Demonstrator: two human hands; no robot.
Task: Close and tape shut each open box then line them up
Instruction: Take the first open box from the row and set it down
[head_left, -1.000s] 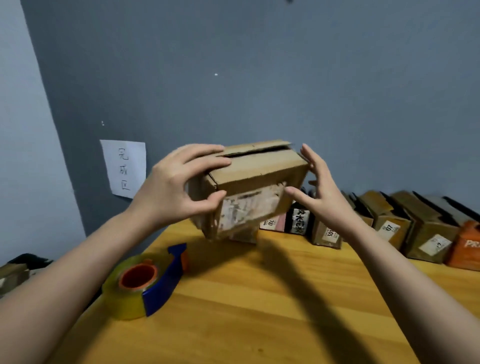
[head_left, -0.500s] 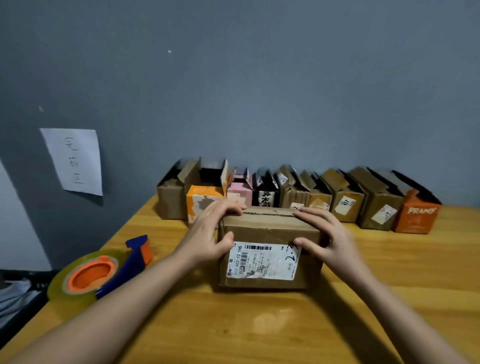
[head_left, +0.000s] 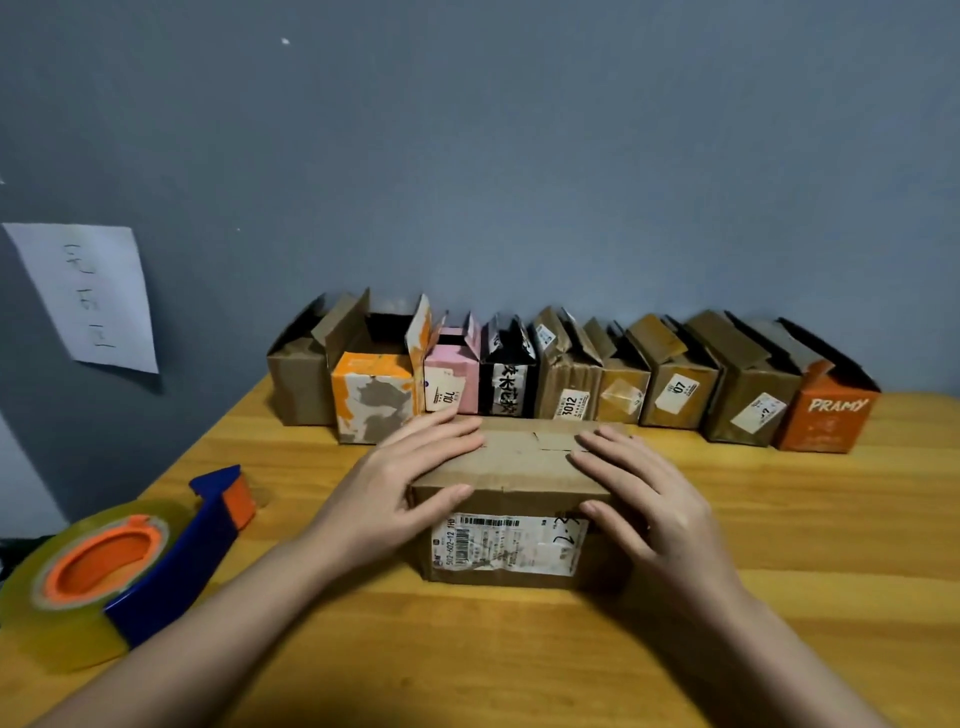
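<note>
A brown cardboard box (head_left: 524, 462) with a white shipping label on its near face stands on the wooden table (head_left: 519, 649). Its top flaps lie folded down, with the seam showing between my hands. My left hand (head_left: 400, 483) lies on the box's left end, fingers flat on the top flap and thumb on the front face. My right hand (head_left: 649, 493) presses the right end the same way. A roll of clear tape in a blue and orange dispenser (head_left: 119, 566) lies on the table at the left, apart from both hands.
Several small boxes with open flaps stand in a row (head_left: 566, 384) along the grey wall behind, from a brown one at the left to an orange PRAMY box (head_left: 826, 415) at the right. A paper note (head_left: 88, 296) hangs on the wall at the left.
The box was held up in the air with its flap ajar; it now stands on the table with flaps down. Both hands came down with it and lie flat on top.
</note>
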